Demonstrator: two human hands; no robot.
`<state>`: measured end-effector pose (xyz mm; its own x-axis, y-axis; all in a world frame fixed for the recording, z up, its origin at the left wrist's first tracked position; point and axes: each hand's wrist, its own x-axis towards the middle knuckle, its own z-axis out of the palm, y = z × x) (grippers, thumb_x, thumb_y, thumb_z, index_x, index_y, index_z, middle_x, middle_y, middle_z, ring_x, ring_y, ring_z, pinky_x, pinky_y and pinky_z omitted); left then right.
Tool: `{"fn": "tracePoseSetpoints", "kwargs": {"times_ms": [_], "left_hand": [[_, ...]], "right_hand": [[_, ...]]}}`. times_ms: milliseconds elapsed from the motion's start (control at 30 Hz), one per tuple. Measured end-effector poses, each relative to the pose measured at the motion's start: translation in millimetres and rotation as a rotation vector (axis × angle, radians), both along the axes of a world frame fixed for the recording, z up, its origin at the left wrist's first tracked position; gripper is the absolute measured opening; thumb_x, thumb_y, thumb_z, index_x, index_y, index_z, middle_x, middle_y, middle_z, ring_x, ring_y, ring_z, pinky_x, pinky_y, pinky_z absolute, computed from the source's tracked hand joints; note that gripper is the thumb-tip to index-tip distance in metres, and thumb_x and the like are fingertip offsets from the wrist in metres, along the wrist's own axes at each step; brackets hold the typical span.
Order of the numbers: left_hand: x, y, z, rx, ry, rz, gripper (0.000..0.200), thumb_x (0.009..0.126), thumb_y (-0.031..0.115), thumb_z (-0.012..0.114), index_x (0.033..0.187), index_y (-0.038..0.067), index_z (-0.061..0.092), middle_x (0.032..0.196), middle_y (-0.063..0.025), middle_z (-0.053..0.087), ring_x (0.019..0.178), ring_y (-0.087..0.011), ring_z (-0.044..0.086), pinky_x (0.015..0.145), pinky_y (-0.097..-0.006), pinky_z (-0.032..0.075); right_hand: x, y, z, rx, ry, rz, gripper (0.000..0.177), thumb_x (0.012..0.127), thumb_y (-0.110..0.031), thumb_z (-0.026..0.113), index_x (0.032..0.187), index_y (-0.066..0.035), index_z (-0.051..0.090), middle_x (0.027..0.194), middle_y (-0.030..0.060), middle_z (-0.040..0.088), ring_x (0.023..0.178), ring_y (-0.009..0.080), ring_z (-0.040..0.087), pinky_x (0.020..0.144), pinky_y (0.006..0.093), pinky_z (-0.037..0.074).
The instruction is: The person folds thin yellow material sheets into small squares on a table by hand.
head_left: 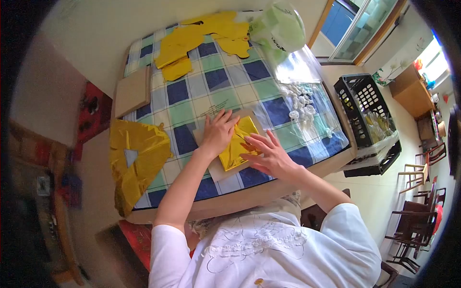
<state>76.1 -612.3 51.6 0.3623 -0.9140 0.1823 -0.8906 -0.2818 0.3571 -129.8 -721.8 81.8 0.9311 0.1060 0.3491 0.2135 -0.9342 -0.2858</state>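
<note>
A shiny gold foil sheet [231,159], folded into a small rectangle, lies on a flat piece of brown cardboard [218,172] at the near side of the table. Across its upper left edge rests my left hand [219,132], fingers stretched out and lying flat. My right hand [272,156] is over the right side of the foil, its fingers spread and slightly bent, fingertips right at the gold surface. Creases show in the foil between the two hands. Part of the foil is hidden under my fingers.
A checked cloth covers the table [221,79]. Flattened gold foil pieces [201,41] lie at the back, another gold piece [139,156] at the left edge beside a cardboard stack [134,92]. White tied bundles [301,103] and a plastic bag [281,29] are right. A black crate [360,110] stands beyond.
</note>
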Motion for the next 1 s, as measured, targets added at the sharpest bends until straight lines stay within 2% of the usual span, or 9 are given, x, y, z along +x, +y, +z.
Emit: {"fn": "tracePoseSetpoints", "kwargs": {"times_ms": [333,433,533,633,700,800,833,933,1000], "left_hand": [[4,3,10,0.02,-0.006,-0.08,0.035,0.093,0.02,0.05,0.127,0.02,0.059,0.139,-0.007,0.049,0.134,-0.0246,0.038,0.108,-0.0576,0.025],[6,2,6,-0.032,-0.058,-0.082,0.034,0.092,0.023,0.052,0.125,0.017,0.059,0.134,-0.0075,0.053,0.13,-0.0262,0.042,0.106,-0.0553,0.028],[15,7,11,-0.188,0.072,-0.057,0.035,0.089,0.022,0.057,0.122,0.01,0.059,0.129,-0.0117,0.055,0.127,-0.0283,0.044,0.104,-0.0501,0.032],[30,27,11,-0.538,0.136,0.288,0.037,0.088,0.017,0.06,0.122,0.003,0.056,0.126,-0.0162,0.054,0.119,-0.0332,0.049,0.1,-0.0457,0.037],[45,54,-17,-0.648,0.072,0.56,0.042,0.089,0.014,0.06,0.128,0.001,0.05,0.127,-0.0182,0.052,0.112,-0.0324,0.055,0.096,-0.0417,0.042],[39,80,-25,-0.675,0.827,0.764,0.047,0.092,0.016,0.059,0.133,0.002,0.043,0.127,-0.0192,0.052,0.106,-0.0262,0.058,0.086,-0.0364,0.048],[34,86,-17,-0.706,0.974,0.753,0.052,0.091,0.017,0.06,0.136,0.004,0.039,0.122,-0.0184,0.054,0.101,-0.0195,0.06,0.072,-0.0298,0.052],[16,96,12,-0.612,1.25,0.785,0.056,0.09,0.016,0.061,0.138,0.005,0.036,0.11,-0.0153,0.059,0.08,-0.0168,0.064,0.054,-0.0268,0.049],[7,98,26,-0.443,1.31,0.785,0.048,0.09,0.016,0.062,0.132,0.002,0.043,0.096,-0.0119,0.062,0.066,-0.0144,0.061,0.047,-0.0262,0.045]], "right_hand": [[28,-6,-19,-0.013,-0.233,0.02,0.029,0.073,-0.012,0.069,0.102,-0.016,0.065,0.118,0.0046,0.054,0.112,0.023,0.051,0.106,0.0518,0.032],[35,-10,-23,-0.017,-0.259,0.071,0.029,0.071,-0.012,0.07,0.1,-0.014,0.065,0.108,0.0034,0.056,0.106,0.0223,0.053,0.101,0.0487,0.037],[39,-11,-22,-0.051,-0.241,0.073,0.029,0.071,-0.012,0.069,0.1,-0.013,0.065,0.101,0.0027,0.058,0.104,0.0226,0.054,0.099,0.0461,0.038],[44,-15,-25,-0.009,-0.261,0.038,0.028,0.071,-0.01,0.068,0.1,-0.013,0.065,0.098,0.0027,0.057,0.102,0.0229,0.054,0.099,0.0449,0.038],[48,-13,-19,0.023,-0.281,0.039,0.028,0.071,-0.01,0.067,0.098,-0.012,0.065,0.098,0.0028,0.057,0.101,0.0231,0.054,0.099,0.0441,0.038],[52,-16,-19,0.035,-0.236,0.091,0.027,0.07,-0.009,0.066,0.097,-0.011,0.065,0.097,0.0032,0.057,0.101,0.0234,0.054,0.097,0.0426,0.039],[53,-17,-20,0.032,-0.208,0.117,0.027,0.07,-0.009,0.066,0.096,-0.011,0.065,0.096,0.0034,0.058,0.101,0.0234,0.054,0.097,0.0421,0.039],[58,-12,-18,0.005,-0.172,0.048,0.025,0.07,-0.01,0.066,0.095,-0.012,0.066,0.095,0.0033,0.058,0.101,0.0233,0.054,0.094,0.0412,0.04],[63,-13,-23,0.006,-0.152,0.049,0.025,0.07,-0.011,0.067,0.096,-0.013,0.066,0.096,0.0034,0.058,0.101,0.0233,0.054,0.094,0.0409,0.04]]}}
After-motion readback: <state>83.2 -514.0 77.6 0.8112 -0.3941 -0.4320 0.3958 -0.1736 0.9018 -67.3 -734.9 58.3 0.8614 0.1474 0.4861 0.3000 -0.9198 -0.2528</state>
